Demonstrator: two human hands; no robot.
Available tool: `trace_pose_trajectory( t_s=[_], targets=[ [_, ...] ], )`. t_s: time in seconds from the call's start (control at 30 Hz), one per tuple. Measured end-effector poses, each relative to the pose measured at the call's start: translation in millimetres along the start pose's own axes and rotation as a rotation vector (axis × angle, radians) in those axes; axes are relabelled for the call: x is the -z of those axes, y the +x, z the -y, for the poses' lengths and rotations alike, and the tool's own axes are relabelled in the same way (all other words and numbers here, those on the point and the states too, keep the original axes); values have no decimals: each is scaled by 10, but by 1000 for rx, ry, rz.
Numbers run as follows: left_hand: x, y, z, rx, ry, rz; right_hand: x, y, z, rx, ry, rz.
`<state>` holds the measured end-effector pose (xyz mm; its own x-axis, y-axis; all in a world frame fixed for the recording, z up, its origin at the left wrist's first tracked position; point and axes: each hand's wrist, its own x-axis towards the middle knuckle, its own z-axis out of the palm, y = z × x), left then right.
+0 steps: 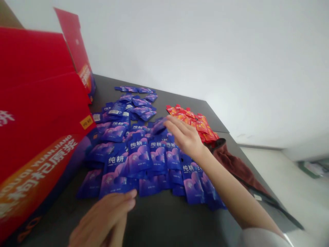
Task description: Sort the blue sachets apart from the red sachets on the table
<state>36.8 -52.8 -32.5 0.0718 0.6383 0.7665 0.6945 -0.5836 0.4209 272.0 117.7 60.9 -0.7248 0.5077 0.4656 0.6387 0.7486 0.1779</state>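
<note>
From where I stand, the right hand has its grip closed on the near edge of one purple-blue pouch: fingers pressed side by side, the thumb hidden beneath, the pouch slanting out toward ten o'clock. It is over the heap of purple-blue pouches, flat, smooth sachets with a soft sheen, slightly puffed in the body and narrowing to short necks, most lettered 纯耕 in white. They overlap like loose shingles, a few with their barcode backs up.

At the heap's seven o'clock, the left hand has its grip loosely extended, fingers together and nothing seen in it, its tips just beside the nearest pouches; I can't tell whether they touch.

At about two o'clock from the right hand is a smaller pile of red-orange pouches, crinkled and shiny. Toward four o'clock a brown cloth lies rumpled, soft-napped, with a dark border. At nine to ten o'clock from the heap looms a red cardboard carton, stiff and flat-sided, one flap upright. Everything rests on a matt dark-grey worktop against a plain pale wall at twelve.
</note>
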Motion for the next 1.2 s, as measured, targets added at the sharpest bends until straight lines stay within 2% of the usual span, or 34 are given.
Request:
trace_pose_trajectory(
  t_s=[0.13,0.2,0.27,0.37,0.47,0.53,0.6,0.7,0.77,0.83,0.9,1.0,1.03,1.1,1.2],
  targets=[
    [-14,236,-66,-39,49,-66,-195,-608,278,171,36,70],
    [-25,289,-83,-24,100,-62,-271,-739,361,150,92,142],
    [-55,298,-74,-9,151,-40,-242,-776,398,69,156,215],
    [-134,282,-36,18,189,29,-30,-737,393,-37,250,278],
    [-222,271,-6,25,209,76,202,-632,367,-125,331,203],
    [-262,266,3,5,216,81,261,-518,366,-204,388,170],
    [-282,261,9,6,220,80,211,-377,386,-281,448,220],
    [-283,247,22,46,247,90,-22,-188,443,-350,499,414],
    [-279,232,37,68,262,101,-203,-125,486,-381,481,531],
    [-280,217,52,91,272,110,-343,-118,526,-396,435,578],
    [-285,204,61,113,272,112,-412,-148,555,-386,388,574],
    [-277,188,53,120,253,102,-366,-181,523,-347,363,531],
    [-264,178,43,111,241,89,-315,-168,475,-337,371,478],
    [-221,151,14,85,215,49,-181,-76,308,-337,415,291],
    [-136,102,-47,48,196,-26,-28,258,-72,-322,488,46]
  ],
)
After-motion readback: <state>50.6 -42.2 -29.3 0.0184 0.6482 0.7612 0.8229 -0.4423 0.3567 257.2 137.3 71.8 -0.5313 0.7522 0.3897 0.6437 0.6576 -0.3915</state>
